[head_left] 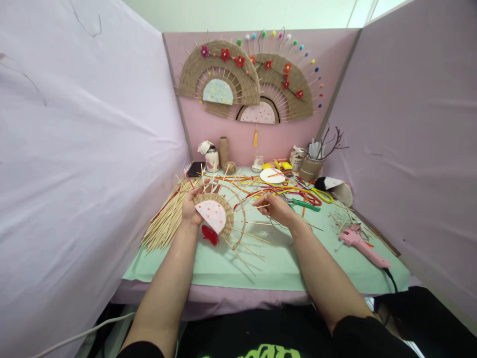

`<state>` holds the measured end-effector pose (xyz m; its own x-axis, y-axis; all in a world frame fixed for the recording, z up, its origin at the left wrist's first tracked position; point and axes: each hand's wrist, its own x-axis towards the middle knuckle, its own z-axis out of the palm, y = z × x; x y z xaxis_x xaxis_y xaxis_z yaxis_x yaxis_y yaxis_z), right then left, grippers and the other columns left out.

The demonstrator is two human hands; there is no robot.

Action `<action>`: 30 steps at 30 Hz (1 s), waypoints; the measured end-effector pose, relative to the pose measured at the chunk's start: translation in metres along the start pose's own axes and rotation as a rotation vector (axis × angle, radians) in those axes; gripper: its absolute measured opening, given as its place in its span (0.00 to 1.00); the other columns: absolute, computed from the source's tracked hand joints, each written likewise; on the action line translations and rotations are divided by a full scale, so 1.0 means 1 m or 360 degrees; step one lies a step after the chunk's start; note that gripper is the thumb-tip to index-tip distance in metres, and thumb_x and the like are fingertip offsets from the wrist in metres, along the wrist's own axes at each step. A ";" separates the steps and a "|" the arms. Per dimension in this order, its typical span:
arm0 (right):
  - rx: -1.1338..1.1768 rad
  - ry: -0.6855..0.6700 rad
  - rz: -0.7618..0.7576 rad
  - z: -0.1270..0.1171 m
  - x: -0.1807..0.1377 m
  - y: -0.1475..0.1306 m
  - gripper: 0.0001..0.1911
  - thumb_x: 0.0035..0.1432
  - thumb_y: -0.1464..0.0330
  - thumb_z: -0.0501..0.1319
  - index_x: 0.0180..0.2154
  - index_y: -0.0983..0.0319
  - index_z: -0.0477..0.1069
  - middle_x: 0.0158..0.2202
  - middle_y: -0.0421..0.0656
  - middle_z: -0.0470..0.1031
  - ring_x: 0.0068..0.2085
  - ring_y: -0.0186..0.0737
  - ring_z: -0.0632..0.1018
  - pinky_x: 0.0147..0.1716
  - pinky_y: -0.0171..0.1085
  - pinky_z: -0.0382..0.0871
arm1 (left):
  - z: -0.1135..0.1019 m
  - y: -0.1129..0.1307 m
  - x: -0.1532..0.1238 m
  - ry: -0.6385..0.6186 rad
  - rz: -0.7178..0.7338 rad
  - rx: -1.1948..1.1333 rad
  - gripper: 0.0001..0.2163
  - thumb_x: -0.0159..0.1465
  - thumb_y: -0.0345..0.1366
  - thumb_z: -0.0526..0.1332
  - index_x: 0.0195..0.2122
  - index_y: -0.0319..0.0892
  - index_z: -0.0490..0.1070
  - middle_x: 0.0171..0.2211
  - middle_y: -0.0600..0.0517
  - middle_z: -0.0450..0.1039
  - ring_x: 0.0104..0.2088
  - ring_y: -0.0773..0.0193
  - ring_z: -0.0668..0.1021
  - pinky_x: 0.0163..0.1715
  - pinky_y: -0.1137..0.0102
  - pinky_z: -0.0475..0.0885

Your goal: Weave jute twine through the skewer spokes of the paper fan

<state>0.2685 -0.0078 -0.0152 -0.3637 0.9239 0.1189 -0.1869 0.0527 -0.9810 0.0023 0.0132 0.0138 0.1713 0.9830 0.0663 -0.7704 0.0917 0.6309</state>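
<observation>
A small half-round fan frame point(227, 209) hangs tilted above the table, with a pink-dotted white centre, a woven twine band and thin sticks radiating out. My left hand point(191, 206) is closed around its left edge. An outer ring of twine point(244, 214) crosses the sticks. To the right of the frame, my right hand point(278, 209) is closed in a pinch at the outer end of one thin stick point(250, 208). Whether it also grips twine is hard to see. Beneath the fan's centre is a red tassel-like bundle point(210, 234).
Loose bamboo sticks point(164, 221) are heaped at left. Green-handled pliers point(305, 204), yellow-handled scissors point(323, 195) and coloured stems lie behind my right hand. At right rests a pink glue gun point(365, 247) with a cord. Jars, twine rolls and a branch holder point(311, 169) line the back; finished fans point(219, 59) hang above.
</observation>
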 end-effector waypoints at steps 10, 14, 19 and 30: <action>-0.0949 0.0332 -0.0582 0.002 0.001 0.000 0.19 0.59 0.55 0.55 0.32 0.62 0.76 0.30 0.44 0.73 0.33 0.38 0.72 0.32 0.36 0.64 | 0.001 0.001 0.000 0.0026 -0.0016 0.0041 0.16 0.58 0.33 0.51 0.43 0.36 0.72 0.43 0.41 0.76 0.44 0.50 0.78 0.42 0.55 0.73; -0.1318 0.0562 -0.0961 0.007 -0.001 -0.001 0.13 0.58 0.60 0.57 0.34 0.61 0.75 0.32 0.45 0.75 0.36 0.40 0.72 0.38 0.39 0.65 | 0.000 0.000 0.001 0.0046 0.0010 0.0055 0.16 0.58 0.33 0.51 0.42 0.36 0.72 0.42 0.41 0.77 0.43 0.51 0.78 0.42 0.55 0.73; -0.1237 0.0840 -0.0930 0.009 -0.005 0.000 0.14 0.59 0.60 0.56 0.38 0.61 0.73 0.31 0.45 0.74 0.30 0.38 0.71 0.32 0.38 0.66 | -0.002 0.001 0.004 0.0106 0.0122 0.0040 0.15 0.57 0.33 0.51 0.41 0.37 0.73 0.40 0.43 0.77 0.40 0.54 0.79 0.41 0.59 0.73; -0.0523 0.0359 -0.0139 0.012 0.001 0.002 0.20 0.54 0.53 0.58 0.29 0.64 0.74 0.23 0.42 0.71 0.25 0.32 0.68 0.25 0.33 0.60 | -0.005 0.000 0.009 0.0191 0.0257 -0.0032 0.16 0.55 0.32 0.52 0.42 0.38 0.72 0.39 0.45 0.78 0.41 0.55 0.79 0.44 0.57 0.71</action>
<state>0.2565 -0.0109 -0.0156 -0.1434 0.9685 0.2033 0.1068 0.2194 -0.9698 0.0009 0.0224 0.0100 -0.0288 0.9970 0.0721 -0.7943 -0.0666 0.6039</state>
